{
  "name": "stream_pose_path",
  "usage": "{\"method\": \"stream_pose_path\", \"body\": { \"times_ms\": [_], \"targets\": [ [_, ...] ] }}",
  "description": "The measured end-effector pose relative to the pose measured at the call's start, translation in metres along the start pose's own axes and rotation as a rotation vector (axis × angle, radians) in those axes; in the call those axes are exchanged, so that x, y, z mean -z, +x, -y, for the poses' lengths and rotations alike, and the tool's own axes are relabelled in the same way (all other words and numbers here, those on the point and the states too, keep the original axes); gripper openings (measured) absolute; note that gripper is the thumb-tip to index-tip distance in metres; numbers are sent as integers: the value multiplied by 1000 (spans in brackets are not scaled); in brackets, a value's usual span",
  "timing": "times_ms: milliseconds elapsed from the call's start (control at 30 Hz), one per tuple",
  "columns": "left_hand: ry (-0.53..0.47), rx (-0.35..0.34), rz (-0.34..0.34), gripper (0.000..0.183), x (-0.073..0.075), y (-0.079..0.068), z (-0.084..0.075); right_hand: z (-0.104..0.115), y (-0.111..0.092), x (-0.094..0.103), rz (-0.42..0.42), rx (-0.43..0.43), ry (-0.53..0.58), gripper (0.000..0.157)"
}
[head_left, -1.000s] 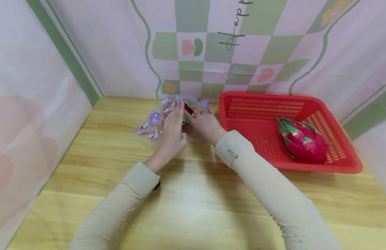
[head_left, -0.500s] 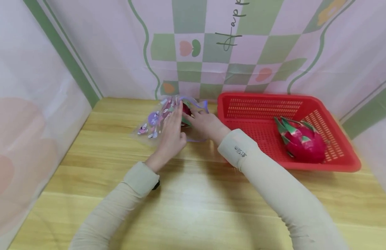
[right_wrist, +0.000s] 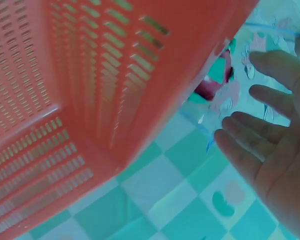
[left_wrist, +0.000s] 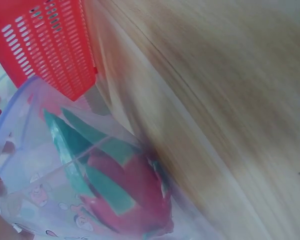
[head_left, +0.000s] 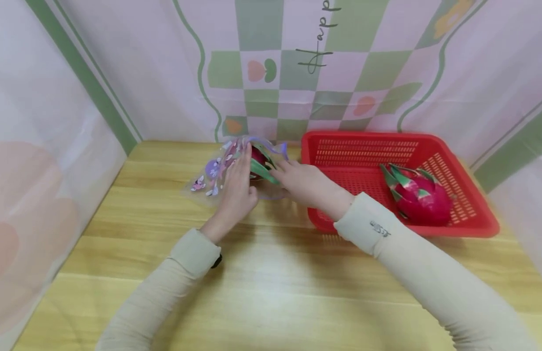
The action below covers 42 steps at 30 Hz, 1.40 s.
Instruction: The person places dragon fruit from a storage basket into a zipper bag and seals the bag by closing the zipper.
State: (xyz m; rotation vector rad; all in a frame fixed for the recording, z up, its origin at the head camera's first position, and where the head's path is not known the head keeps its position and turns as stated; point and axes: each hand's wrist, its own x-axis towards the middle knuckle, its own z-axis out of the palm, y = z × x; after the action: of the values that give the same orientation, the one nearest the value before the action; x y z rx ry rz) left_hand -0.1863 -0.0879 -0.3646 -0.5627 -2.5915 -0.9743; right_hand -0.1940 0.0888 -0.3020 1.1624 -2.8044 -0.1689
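A clear zip bag with cartoon prints (head_left: 212, 168) lies at the back of the table, its purple-edged mouth turned towards the basket. Inside it is a red dragon fruit (left_wrist: 132, 182) with green leaf tips, seen through the film in the left wrist view. My left hand (head_left: 236, 187) rests on the bag with straight fingers, covering part of the fruit. At the bag's mouth is my right hand (head_left: 308, 183), its fingertips near a green leaf tip. The right wrist view has this hand (right_wrist: 272, 130) with fingers spread and nothing held.
A red plastic basket (head_left: 363, 137) stands to the right of the bag, close beside my right hand. Another dragon fruit (head_left: 426, 199) lies in its right part. A patterned cloth (head_left: 292, 105) hangs behind the wooden table (head_left: 271, 287).
My right hand has drawn back to the right, away from the fruit, and its forearm has swung right. More of the fruit's leaf now shows. The left hand stays on the bag.
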Motion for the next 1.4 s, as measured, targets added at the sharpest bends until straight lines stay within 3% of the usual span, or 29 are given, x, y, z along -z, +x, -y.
{"method": "stream_pose_path", "body": {
  "times_ms": [267, 633, 1033, 1267, 1400],
  "targets": [
    [-9, 11, 0, 93, 0, -1, 1, -29, -37, 9, -138, -86, 32, 32],
    [-3, 12, 10, 92, 0, 1, 1, -80, -93, 3, -251, -278, 24, 61],
    [-8, 26, 33, 93, 0, 0, 0, -130, -146, -30, -76, -543, 70, 70],
    [-2, 26, 43, 93, 0, 0, 0, -149, -168, -44, 70, -703, 137, 83],
    [2, 25, 42, 93, 0, 0, 0, -157, -177, -48, 106, -763, 184, 91]
  ]
}}
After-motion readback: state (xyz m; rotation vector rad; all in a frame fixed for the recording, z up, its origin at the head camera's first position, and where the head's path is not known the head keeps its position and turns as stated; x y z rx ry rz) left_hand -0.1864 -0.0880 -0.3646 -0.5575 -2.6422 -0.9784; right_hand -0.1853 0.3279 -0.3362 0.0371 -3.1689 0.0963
